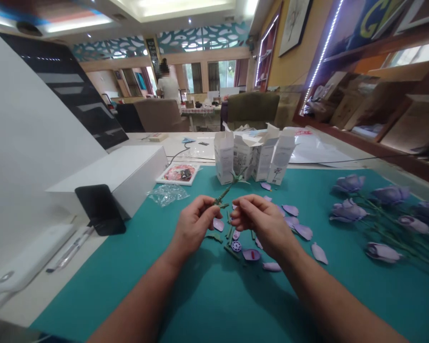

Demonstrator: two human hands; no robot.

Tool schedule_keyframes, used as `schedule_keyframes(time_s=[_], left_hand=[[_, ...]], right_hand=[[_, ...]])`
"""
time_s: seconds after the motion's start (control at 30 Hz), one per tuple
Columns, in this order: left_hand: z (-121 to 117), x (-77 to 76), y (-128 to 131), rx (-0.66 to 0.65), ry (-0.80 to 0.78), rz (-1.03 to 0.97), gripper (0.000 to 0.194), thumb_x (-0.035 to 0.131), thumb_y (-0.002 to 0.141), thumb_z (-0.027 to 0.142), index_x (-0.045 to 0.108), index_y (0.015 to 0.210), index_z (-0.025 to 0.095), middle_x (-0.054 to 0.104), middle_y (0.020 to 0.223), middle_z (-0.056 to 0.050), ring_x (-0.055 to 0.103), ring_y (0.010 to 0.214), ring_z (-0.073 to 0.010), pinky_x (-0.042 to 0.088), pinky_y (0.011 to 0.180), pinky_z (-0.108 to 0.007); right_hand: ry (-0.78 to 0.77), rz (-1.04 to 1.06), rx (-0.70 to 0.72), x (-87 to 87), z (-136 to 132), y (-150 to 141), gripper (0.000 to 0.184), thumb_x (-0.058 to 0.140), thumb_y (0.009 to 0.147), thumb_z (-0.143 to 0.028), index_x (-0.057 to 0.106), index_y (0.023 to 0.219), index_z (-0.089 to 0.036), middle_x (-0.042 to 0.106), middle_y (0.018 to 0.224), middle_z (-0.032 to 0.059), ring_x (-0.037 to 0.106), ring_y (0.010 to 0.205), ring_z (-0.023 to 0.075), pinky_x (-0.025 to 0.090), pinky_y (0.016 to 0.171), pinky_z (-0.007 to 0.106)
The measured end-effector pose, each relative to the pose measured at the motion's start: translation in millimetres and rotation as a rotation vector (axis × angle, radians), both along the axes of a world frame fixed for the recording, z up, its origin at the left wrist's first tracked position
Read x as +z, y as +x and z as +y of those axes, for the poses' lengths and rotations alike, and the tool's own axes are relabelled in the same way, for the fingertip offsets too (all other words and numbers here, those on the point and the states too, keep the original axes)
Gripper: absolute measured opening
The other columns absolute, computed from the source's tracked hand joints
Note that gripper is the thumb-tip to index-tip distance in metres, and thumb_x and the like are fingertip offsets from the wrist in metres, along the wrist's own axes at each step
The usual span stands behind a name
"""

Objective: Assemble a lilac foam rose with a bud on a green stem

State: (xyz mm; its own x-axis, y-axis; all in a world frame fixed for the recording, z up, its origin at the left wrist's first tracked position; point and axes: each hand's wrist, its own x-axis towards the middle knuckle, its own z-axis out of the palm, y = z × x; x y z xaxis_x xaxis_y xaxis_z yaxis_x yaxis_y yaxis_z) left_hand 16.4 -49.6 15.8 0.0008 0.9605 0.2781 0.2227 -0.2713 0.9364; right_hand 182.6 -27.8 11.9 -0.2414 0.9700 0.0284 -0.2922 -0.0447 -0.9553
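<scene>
My left hand (194,225) pinches a green stem (223,194) — handling parts, I'd judge, needing steadiness next; my right hand (260,220)'s grip I can't tell.

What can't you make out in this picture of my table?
- Head view: whether the right hand holds anything; its curled fingers hide that.
- Head view: stem ends of the purple flowers; cut off by the right edge.
- Head view: fine print on the white boxes; too small.

We see a teal mat (136,281), pale lilac petals (303,231), a green stem piece (223,193), purple roses (348,210), grey-printed white boxes (224,157) and a black phone (100,209); our white-bordered picture (180,174) carries a pinkish-red pattern.
</scene>
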Motion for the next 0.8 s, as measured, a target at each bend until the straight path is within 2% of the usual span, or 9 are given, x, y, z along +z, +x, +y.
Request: schedule_keyframes(time_s=[0.13, 0.27, 0.4, 0.57, 0.63, 0.7, 0.8], left_hand=[[3, 11.5, -8, -0.058, -0.077, -0.006, 0.019, 0.053, 0.084, 0.037, 0.051, 0.087, 0.019, 0.066, 0.074, 0.000, 0.052, 0.052, -0.0094, 0.041, 0.049, -0.023], [4, 19.1, -18, -0.081, -0.124, 0.137, 0.021, 0.054, 0.083, 0.040, 0.053, 0.084, 0.019, 0.064, 0.073, 0.000, 0.049, 0.054, -0.0096, 0.040, 0.051, -0.023], [4, 16.1, -29, -0.005, -0.165, 0.300, 0.022, 0.054, 0.080, 0.040, 0.054, 0.082, 0.019, 0.060, 0.069, 0.001, 0.047, 0.055, -0.0112, 0.038, 0.052, -0.024], [2, 3.9, -36, 0.066, -0.195, 0.420, 0.022, 0.051, 0.078, 0.042, 0.052, 0.076, 0.019, 0.057, 0.065, 0.002, 0.047, 0.057, -0.0127, 0.037, 0.055, -0.026], [2, -1.4, -38, 0.077, -0.204, 0.426, 0.024, 0.051, 0.077, 0.043, 0.052, 0.076, 0.020, 0.057, 0.066, 0.002, 0.047, 0.058, -0.0130, 0.038, 0.055, -0.026], [2, -5.4, -39, 0.079, -0.210, 0.434, 0.026, 0.051, 0.076, 0.045, 0.052, 0.077, 0.020, 0.056, 0.065, 0.002, 0.048, 0.059, -0.0135, 0.038, 0.056, -0.026], [1, -6.9, -40, 0.071, -0.208, 0.462, 0.028, 0.050, 0.077, 0.046, 0.055, 0.082, 0.019, 0.055, 0.064, 0.002, 0.049, 0.060, -0.0144, 0.039, 0.056, -0.027]], right_hand=[[0.040, -0.140, -0.040, -7.4, 4, 27, 0.038, 0.075, 0.071, -0.053, 0.070, 0.084, -0.018, 0.071, 0.070, 0.0011, 0.065, 0.058, 0.0111, 0.052, 0.052, 0.021], [0.015, -0.275, -0.119, -15.2, 9, 56, 0.041, 0.076, 0.067, -0.055, 0.070, 0.082, -0.018, 0.070, 0.071, 0.0024, 0.065, 0.061, 0.0134, 0.052, 0.055, 0.024], [0.027, -0.477, -0.098, -20.3, 16, 76, 0.034, 0.073, 0.071, -0.050, 0.069, 0.080, -0.018, 0.070, 0.073, 0.0032, 0.065, 0.066, 0.0147, 0.050, 0.057, 0.024], [0.144, -0.741, -0.130, -28.8, 19, 78, 0.020, 0.061, 0.079, -0.037, 0.069, 0.082, -0.019, 0.071, 0.077, 0.0042, 0.064, 0.069, 0.0176, 0.048, 0.059, 0.029], [0.250, -0.872, -0.058, -30.7, 16, 74, 0.016, 0.058, 0.081, -0.029, 0.071, 0.083, -0.020, 0.072, 0.082, 0.0045, 0.065, 0.075, 0.0188, 0.048, 0.065, 0.030], [0.372, -1.051, 0.084, -29.8, 10, 69, 0.014, 0.057, 0.080, -0.019, 0.072, 0.081, -0.021, 0.073, 0.085, 0.0041, 0.065, 0.079, 0.0186, 0.046, 0.069, 0.030], [0.478, -1.348, 0.264, -25.1, -1, 59, 0.019, 0.058, 0.077, -0.009, 0.073, 0.079, -0.021, 0.071, 0.085, 0.0042, 0.062, 0.079, 0.0177, 0.041, 0.065, 0.027]])
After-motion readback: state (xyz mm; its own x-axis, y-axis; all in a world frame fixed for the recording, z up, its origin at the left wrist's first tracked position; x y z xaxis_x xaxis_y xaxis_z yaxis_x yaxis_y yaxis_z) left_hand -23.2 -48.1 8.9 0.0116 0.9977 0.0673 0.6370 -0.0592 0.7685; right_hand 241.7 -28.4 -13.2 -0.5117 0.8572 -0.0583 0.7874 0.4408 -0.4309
